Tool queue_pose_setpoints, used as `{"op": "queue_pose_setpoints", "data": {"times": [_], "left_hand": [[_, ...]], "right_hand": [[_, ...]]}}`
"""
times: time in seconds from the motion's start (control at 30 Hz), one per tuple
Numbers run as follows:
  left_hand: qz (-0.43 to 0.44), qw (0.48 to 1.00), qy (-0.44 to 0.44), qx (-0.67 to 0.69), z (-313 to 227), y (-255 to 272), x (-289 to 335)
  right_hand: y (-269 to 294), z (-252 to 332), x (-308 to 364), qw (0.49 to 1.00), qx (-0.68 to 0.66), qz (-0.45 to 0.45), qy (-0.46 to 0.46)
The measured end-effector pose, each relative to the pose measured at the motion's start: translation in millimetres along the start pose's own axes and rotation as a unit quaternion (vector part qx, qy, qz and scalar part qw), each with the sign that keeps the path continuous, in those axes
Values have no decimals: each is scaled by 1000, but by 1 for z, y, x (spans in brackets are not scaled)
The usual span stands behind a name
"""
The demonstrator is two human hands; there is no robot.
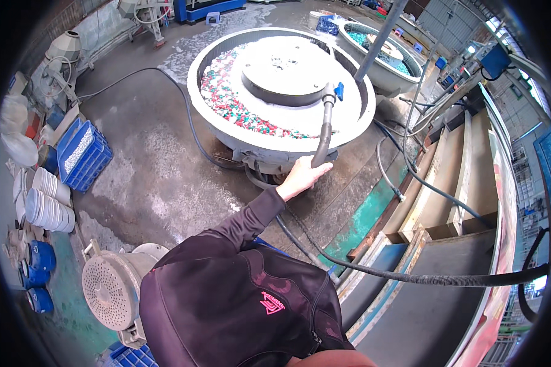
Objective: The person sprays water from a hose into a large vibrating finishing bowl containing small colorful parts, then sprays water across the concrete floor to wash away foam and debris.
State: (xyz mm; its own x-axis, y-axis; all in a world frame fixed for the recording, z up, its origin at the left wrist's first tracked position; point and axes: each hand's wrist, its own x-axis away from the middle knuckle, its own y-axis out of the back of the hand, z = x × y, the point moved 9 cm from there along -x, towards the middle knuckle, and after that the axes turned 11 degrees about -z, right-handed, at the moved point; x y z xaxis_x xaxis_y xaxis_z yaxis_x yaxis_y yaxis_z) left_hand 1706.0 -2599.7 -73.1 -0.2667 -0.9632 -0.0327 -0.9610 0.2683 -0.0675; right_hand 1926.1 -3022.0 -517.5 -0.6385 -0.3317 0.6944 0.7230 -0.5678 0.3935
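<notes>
My left hand is wrapped around the lower end of a grey hose. The hose rises to a pipe fitting with a blue valve handle, at the edge of the round centre cover of a large tub. That tub is a wide, pale bowl. Inside it, many small red, green and white pieces lie in a ring around the cover, and strong glare whitens part of them. A dark sleeve covers my left forearm. My right hand is out of view.
A second round tub stands behind at the right. Dark hoses cross the floor and a wooden-framed trough. On the left are a blue crate, white buckets, blue drums and a perforated round lid.
</notes>
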Motion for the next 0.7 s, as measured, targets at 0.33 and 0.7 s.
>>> {"op": "queue_pose_setpoints", "data": {"times": [0.33,0.7], "left_hand": [[46,998,40,-3,-11,48,9],[67,988,138,29,12,126,29]], "right_hand": [[-64,18,20,1000,8,7,12],[-136,37,37,999,27,27,32]]}}
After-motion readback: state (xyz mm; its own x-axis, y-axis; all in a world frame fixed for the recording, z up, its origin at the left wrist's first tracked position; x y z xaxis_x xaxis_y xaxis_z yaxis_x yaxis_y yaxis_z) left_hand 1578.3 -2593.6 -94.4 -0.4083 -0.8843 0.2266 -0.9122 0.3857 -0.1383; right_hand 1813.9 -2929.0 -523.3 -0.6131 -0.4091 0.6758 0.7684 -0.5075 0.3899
